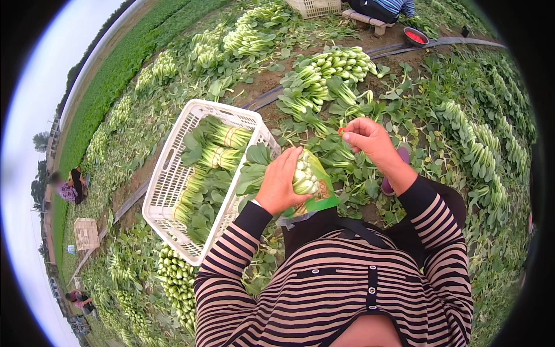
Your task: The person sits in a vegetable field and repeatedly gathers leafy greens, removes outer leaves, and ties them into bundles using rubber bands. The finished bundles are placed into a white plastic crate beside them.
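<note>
My left hand (282, 182) grips a bunch of bok choy (305, 175), its pale stem ends facing right and its leaves towards the crate. Under the bunch, a green and yellow plastic bag (326, 191) bearing print lies over my leg. Between the thumb and fingers of my right hand (366, 139) is a small red band (341, 131), held apart from the bunch. Left of my left hand stands a white plastic crate (167, 191). Inside it lie several bok choy bunches (230, 135) tied with red bands; leaves partly cover some.
Loose bok choy (338, 65) is heaped ahead, and another pile (175, 277) lies beside the crate. A metal bowl (416, 37) holds red items near a person on a low wooden bench (368, 19). A dark strip (266, 97) crosses the leaf-strewn ground. Other people sit far left.
</note>
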A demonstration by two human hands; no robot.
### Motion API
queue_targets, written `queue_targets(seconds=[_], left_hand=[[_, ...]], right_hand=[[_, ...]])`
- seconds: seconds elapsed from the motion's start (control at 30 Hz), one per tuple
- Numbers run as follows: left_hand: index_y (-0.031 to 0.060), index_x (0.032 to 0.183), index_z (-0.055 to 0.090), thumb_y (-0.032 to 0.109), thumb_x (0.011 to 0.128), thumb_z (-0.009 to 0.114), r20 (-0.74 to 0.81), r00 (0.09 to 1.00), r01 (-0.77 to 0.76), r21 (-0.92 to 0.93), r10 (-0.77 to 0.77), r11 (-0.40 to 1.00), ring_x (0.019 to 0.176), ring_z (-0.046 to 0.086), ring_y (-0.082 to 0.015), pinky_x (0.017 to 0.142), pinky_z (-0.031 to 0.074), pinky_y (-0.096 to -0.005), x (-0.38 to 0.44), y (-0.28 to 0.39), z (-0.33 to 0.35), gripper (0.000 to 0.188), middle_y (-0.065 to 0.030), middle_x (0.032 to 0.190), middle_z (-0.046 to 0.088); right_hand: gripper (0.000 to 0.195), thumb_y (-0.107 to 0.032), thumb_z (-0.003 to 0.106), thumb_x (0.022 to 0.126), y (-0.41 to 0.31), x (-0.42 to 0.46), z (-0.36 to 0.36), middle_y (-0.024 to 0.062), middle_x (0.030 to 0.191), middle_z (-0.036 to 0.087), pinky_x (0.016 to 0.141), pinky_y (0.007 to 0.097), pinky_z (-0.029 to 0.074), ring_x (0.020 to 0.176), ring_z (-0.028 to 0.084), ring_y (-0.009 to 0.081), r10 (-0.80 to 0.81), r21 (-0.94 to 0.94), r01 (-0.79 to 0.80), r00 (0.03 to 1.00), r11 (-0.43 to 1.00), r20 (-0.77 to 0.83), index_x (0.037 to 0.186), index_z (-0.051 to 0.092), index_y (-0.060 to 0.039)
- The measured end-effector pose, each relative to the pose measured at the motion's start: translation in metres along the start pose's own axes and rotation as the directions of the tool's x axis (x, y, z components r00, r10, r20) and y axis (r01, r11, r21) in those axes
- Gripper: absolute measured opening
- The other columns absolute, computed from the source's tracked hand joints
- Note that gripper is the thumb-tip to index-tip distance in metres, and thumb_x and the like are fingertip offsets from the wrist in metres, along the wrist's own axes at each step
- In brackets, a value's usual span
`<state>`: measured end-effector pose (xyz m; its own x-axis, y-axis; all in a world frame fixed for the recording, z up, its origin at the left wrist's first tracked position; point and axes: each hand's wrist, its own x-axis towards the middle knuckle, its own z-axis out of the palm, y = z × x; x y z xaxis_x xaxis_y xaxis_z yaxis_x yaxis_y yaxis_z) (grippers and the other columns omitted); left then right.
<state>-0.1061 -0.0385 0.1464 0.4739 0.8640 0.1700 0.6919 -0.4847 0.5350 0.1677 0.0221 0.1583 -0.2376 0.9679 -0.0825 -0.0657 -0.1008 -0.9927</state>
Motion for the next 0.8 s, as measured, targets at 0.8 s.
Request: queue_targets(seconds=[0.8], left_hand=[[-0.0003, 0.146, 0.031, 0.028, 0.057, 0.090, -0.010, 0.999, 0.038, 0.057, -0.038, 0.998, 0.130, 0.043, -0.0391, 0.109, 0.034, -0.0466, -0.002, 0.004, 0.001, 0.111, -0.0218, 0.143, 0.041]], right_hand=[[0.015, -0.013, 0.067, 0.081, 0.047, 0.027, 0.080, 0.0059, 0.077, 0.066, 0.067, 0.0276, 0.050, 0.073, 0.061, 0.0104, -0.175, -0.168, 0.196, 0.976, 0.966, 0.128, 0.083, 0.066, 0.0022]])
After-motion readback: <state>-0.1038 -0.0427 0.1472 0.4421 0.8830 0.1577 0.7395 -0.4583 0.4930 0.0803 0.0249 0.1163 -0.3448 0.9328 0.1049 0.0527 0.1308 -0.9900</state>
